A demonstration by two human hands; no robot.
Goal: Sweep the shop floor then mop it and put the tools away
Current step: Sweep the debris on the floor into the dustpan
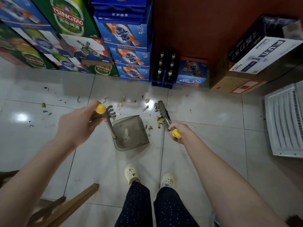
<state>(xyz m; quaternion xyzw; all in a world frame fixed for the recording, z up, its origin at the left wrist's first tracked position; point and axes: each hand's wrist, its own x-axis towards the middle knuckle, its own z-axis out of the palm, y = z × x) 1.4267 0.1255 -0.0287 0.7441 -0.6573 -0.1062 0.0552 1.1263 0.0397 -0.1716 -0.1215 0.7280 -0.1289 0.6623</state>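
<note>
Floor [205, 145]: tiled, littered towards its far edge, below the stacked beer cartons [129, 56].
Dustpan [131, 133]: on the floor at centre, mouth apparently facing right. Its handle rises to the left hand [78, 122], which is clamped round it.
Broom [164, 112]: long axis runs from the right hand [177, 133], clamped on the handle, out towards the far edge.
Scraps [159, 122]: between pan and bristles.
Risk: a brisk stroke may flick scraps past the pan or under the cartons.

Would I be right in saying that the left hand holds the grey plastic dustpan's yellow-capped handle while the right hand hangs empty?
Not quite: the head view shows the right hand gripping the yellow-capped handle of a dark-bristled broom. The left hand does hold the grey plastic dustpan by its handle.
</note>
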